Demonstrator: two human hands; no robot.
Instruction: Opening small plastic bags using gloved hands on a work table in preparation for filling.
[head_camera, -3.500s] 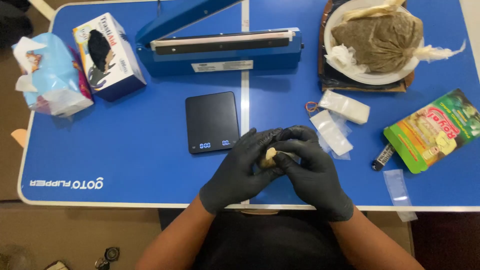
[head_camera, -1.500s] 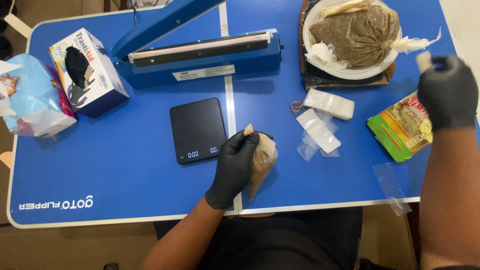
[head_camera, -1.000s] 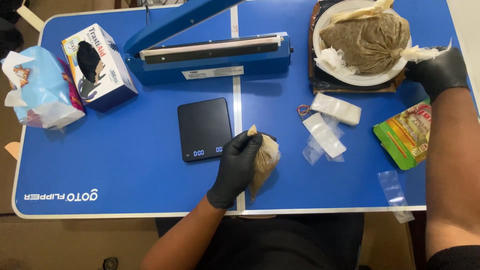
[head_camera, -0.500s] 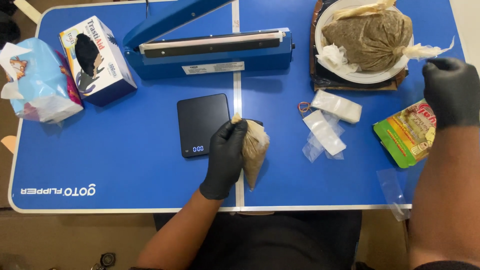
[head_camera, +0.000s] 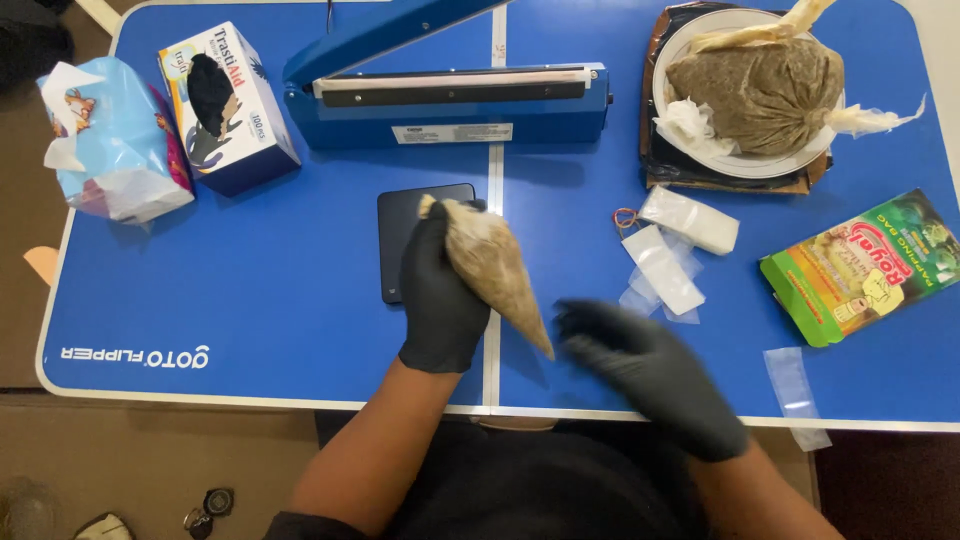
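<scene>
My left hand (head_camera: 438, 300), in a black glove, grips a cone-shaped clear bag of brown powder (head_camera: 497, 268). The cone's point faces me and its wide end lies over the black digital scale (head_camera: 402, 222). My right hand (head_camera: 650, 372), also gloved, is blurred just right of the cone's tip, fingers spread, holding nothing. A white plate (head_camera: 671, 58) at the back right carries a big bag of the same brown powder (head_camera: 755, 92).
A blue heat sealer (head_camera: 450, 90) spans the back middle. A glove box (head_camera: 226, 105) and a tissue pack (head_camera: 115, 140) stand at the back left. Small clear bags (head_camera: 672, 250), a rubber band (head_camera: 626, 218) and a green packet (head_camera: 868, 264) lie to the right on the blue table (head_camera: 250, 290).
My right hand came back from the plate at the far right to the cone's tip near me. My left hand lifted and tilted the cone bag over the scale.
</scene>
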